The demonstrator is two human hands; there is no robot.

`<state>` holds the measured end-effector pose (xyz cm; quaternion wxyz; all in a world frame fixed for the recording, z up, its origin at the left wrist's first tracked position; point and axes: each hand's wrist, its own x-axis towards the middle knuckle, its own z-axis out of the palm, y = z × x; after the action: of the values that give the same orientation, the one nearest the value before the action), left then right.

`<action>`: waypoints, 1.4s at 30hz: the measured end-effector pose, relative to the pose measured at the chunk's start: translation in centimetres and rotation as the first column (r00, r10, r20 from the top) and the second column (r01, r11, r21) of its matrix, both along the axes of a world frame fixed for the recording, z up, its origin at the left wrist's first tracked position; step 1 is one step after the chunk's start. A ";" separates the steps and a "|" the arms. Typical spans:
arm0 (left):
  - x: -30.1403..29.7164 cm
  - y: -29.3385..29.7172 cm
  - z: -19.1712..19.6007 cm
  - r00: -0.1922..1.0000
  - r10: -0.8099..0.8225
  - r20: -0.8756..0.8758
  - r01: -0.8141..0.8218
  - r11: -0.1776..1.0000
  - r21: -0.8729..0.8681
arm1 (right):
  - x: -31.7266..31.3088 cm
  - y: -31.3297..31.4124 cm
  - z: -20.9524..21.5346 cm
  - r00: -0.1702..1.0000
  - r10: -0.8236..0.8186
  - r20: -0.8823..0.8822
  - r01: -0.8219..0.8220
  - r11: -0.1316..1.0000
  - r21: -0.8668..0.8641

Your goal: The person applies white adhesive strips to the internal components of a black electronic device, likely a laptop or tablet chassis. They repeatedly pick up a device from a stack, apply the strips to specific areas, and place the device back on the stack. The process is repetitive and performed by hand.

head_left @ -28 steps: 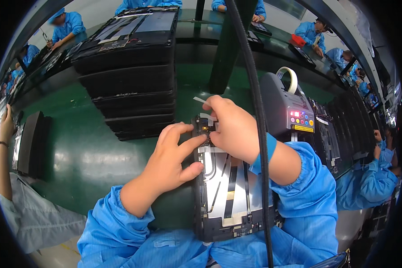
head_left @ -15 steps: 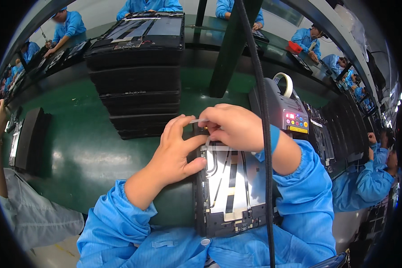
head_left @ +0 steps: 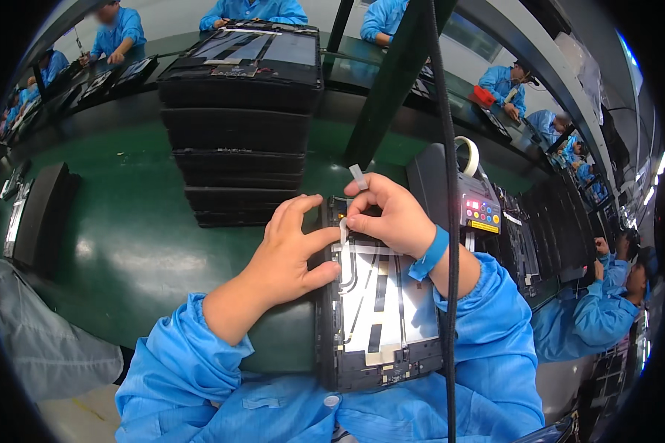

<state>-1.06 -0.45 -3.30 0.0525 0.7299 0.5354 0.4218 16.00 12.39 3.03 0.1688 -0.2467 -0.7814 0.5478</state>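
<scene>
A flat black device with a silver inner plate and dark ribbon cables lies in front of me, tilted slightly. My left hand rests along its left edge, fingers apart and nothing gripped, thumb and forefinger near a pale curved strip. Over the device's far end is my right hand, fingers curled and a blue band around its wrist. A short piece of translucent tape sticks up at its forefinger, while the thumb touches down beside the pale strip. Where the thumb meets the device is partly hidden.
A tall stack of similar black devices stands beyond my hands. At right are a tape dispenser with lit buttons and more stacked devices. A dark cable hangs in front. Co-workers in blue sit around the green table.
My right hand has drawn slightly back, and the tape piece now points up from its forefinger instead of lying toward my left hand. My left hand stays nearly still. The bare arm at far left has gone.
</scene>
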 end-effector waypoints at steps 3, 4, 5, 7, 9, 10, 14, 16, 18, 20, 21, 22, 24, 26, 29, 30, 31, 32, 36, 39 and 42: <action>-0.1 -0.1 0.1 1.000 0.002 0.005 -0.002 1.000 -0.012 | 0.2 1.0 -0.2 0.987 -0.001 -0.163 -0.034 0.977 -0.210; -0.1 -0.1 0.2 1.000 -0.001 0.002 0.001 1.000 -0.012 | 0.3 1.1 -0.1 0.980 -0.018 -0.198 -0.036 0.963 -0.266; -0.2 -0.1 0.2 1.000 -0.005 -0.001 0.005 1.000 -0.012 | 0.2 1.3 -0.1 0.992 -0.012 -0.128 -0.014 0.980 -0.201; -0.2 -0.1 0.3 1.000 -0.005 -0.007 0.005 1.000 -0.018 | 0.0 1.9 -0.1 1.000 -0.017 0.008 0.018 0.998 -0.065; -0.2 -0.2 0.3 1.000 0.001 -0.012 -0.001 1.000 -0.030 | -0.3 2.0 0.0 0.995 -0.002 0.100 -0.005 0.998 0.069; -0.2 -0.2 0.2 1.000 -0.005 -0.006 0.005 1.000 -0.025 | -0.5 1.8 0.2 0.991 -0.017 0.131 0.002 0.993 0.116; -0.2 -0.1 0.2 1.000 -0.015 0.005 0.015 1.000 -0.021 | -1.0 1.5 0.4 0.979 -0.080 0.188 0.031 0.968 0.250; -0.2 -0.1 0.2 1.000 -0.013 0.006 0.013 1.000 -0.027 | -1.3 1.4 0.4 0.974 -0.108 0.200 0.048 0.959 0.281; -0.2 -0.1 0.1 1.000 -0.012 0.011 0.013 0.999 -0.032 | -1.6 1.0 0.9 0.964 -0.137 0.227 0.064 0.951 0.301; -0.2 -0.1 0.1 1.000 -0.007 0.005 0.007 0.999 -0.038 | -2.0 0.6 1.4 0.953 -0.158 0.260 0.083 0.957 0.277; -0.2 -0.2 0.1 1.000 -0.004 0.001 0.004 0.999 -0.041 | -2.1 0.5 1.6 0.946 -0.168 0.276 0.094 0.960 0.264; -0.2 -0.1 0.1 1.000 -0.005 0.002 0.005 0.999 -0.040 | -2.2 0.5 1.6 0.946 -0.170 0.277 0.091 0.957 0.276; -0.2 0.0 0.1 1.000 -0.006 0.003 0.006 0.999 -0.039 | -2.3 0.8 1.5 0.945 -0.174 0.276 0.087 0.950 0.299; -0.2 0.0 0.1 1.000 -0.005 -0.004 0.005 0.999 -0.036 | -2.3 0.9 1.8 0.936 -0.170 0.310 0.080 0.956 0.281; -0.2 -0.1 0.2 1.000 0.006 -0.026 -0.007 0.999 -0.039 | -2.1 0.8 1.9 0.935 -0.221 0.276 0.050 0.855 0.517; -0.2 -0.1 0.3 0.999 0.012 -0.036 -0.013 0.999 -0.042 | -1.9 0.7 1.8 0.939 -0.242 0.246 0.037 0.779 0.626; -0.1 -0.2 0.3 0.998 0.015 -0.058 -0.018 0.999 -0.035 | -1.6 0.4 1.9 0.941 -0.235 0.241 0.054 0.813 0.580; 0.0 -0.3 0.3 0.997 0.020 -0.081 -0.023 0.999 -0.029 | -1.3 0.1 2.0 0.944 -0.228 0.236 0.071 0.844 0.532; 0.3 -0.3 0.3 0.988 0.026 -0.150 -0.027 1.000 -0.005 | 0.4 -1.0 0.7 0.994 -0.037 0.099 -0.013 0.888 0.459; 0.4 -0.4 0.3 0.980 0.053 -0.191 -0.053 0.999 0.008 | 1.1 -1.3 0.7 0.989 0.024 0.148 -0.104 0.823 0.558; 0.6 -0.5 0.5 0.973 0.062 -0.223 -0.060 0.998 0.016 | 1.6 -1.3 0.5 0.991 0.081 0.111 -0.134 0.738 0.662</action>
<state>-0.48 -0.96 -2.81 -0.0244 0.7560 0.5582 0.3409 17.58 11.12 3.50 0.1846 -0.1448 -0.9442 0.2313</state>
